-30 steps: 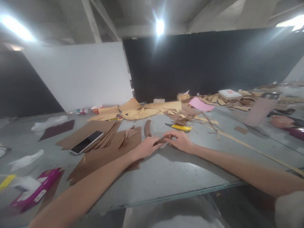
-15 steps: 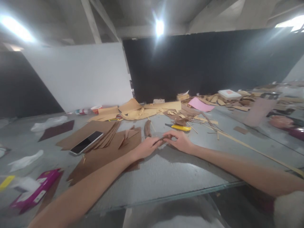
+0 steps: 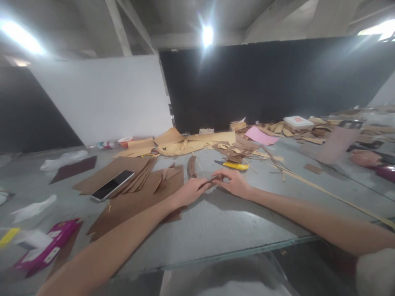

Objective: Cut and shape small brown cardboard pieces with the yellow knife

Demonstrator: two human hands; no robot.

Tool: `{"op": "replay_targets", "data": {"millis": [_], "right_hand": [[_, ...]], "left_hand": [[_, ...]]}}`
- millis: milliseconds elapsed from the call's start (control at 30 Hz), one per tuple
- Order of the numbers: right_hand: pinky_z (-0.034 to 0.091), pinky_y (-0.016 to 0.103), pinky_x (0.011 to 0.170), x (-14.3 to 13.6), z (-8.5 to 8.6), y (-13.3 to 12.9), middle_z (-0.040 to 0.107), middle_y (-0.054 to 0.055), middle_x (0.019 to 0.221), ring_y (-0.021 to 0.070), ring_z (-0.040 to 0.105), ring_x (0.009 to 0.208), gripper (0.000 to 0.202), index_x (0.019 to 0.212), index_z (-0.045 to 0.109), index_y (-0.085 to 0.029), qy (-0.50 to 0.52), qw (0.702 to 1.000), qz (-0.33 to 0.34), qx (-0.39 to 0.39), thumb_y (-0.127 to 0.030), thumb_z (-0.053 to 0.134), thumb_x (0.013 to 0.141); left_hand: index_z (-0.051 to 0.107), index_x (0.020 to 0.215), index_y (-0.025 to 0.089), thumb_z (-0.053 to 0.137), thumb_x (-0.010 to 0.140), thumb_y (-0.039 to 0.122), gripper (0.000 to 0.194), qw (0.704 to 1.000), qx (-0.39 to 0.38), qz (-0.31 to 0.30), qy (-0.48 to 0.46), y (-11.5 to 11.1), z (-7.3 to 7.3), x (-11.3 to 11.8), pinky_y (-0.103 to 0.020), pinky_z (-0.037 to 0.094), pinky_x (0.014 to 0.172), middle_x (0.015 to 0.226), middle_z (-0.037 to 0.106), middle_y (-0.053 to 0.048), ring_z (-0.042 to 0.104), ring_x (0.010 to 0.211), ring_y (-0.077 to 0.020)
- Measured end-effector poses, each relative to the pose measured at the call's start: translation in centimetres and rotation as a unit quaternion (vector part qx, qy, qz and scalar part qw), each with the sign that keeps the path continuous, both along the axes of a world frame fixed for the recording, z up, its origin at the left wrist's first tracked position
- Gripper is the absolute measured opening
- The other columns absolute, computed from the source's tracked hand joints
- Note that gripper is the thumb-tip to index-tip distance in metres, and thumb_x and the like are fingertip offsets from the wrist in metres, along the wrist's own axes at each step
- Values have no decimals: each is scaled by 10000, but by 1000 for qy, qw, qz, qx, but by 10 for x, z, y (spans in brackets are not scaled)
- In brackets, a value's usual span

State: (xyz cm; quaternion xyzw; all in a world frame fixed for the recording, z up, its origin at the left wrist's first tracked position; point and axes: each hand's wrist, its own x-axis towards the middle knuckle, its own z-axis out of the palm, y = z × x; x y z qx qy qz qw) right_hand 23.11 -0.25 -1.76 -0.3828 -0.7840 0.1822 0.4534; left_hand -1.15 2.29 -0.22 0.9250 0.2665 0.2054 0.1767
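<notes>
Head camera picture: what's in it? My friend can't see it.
A person's left hand and right hand hold a thin brown piece between them at a gray table. A yellow cutter lies just beyond the right hand, and a phone rests on brown sheets to the left.

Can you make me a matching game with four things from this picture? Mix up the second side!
1. phone
2. cutter
3. bottle
4. brown strip

A. pale pink
B. held by the left hand and right hand
C. lying on brown sheets
D. yellow handle

Right pairs: 1-C, 2-D, 3-A, 4-B
</notes>
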Motion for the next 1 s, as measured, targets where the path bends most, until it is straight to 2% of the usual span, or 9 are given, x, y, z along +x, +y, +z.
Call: {"op": "replay_targets", "data": {"millis": [133,267,367,667,867,1000], "right_hand": [[523,291,697,2,2,1,737,43,830,179,634,734,340,1104,777,-209,-14,1000,12,-18,-505,670,974],[474,284,663,3,4,0,718,36,774,176,608,716,380,870,753,-209,-35,999,9,-33,-528,604,1011],[455,281,651,4,6,-1,683,20,701,166,585,679,416,782,715,-205,-37,998,7,-40,-525,593,1019],[478,276,649,2,6,-4,696,16,672,165,612,657,447,712,690,-214,-20,998,-3,-58,-551,623,999],[467,286,645,1,5,-4,699,11,654,165,611,630,435,722,672,-215,-4,999,-20,-48,-555,638,991],[453,293,648,1,5,-3,687,14,652,168,600,637,476,700,641,-215,3,999,-39,-29,-580,607,1004]], "left_hand": [[677,954,203,393,1125,463,421,1000,4,11,-11,-1,0,0,-282,466,751,831,687,-27,645,777,-183],[672,945,210,384,1127,486,438,1000,0,24,-12,-3,1,0,-282,464,756,820,689,-22,656,784,-186],[661,916,210,386,1124,489,444,1000,3,28,-8,-3,2,1,-286,454,740,798,680,-22,649,767,-190],[638,867,217,385,1113,525,469,999,-14,30,-10,-3,3,1,-281,440,705,745,633,-6,605,713,-180],[631,839,204,481,1061,565,450,998,-53,40,-17,-1,3,0,-259,360,618,667,555,36,518,641,-148],[628,832,187,493,1064,535,439,995,-79,44,-41,2,0,-1,-260,366,641,692,596,32,540,658,-140]]}}
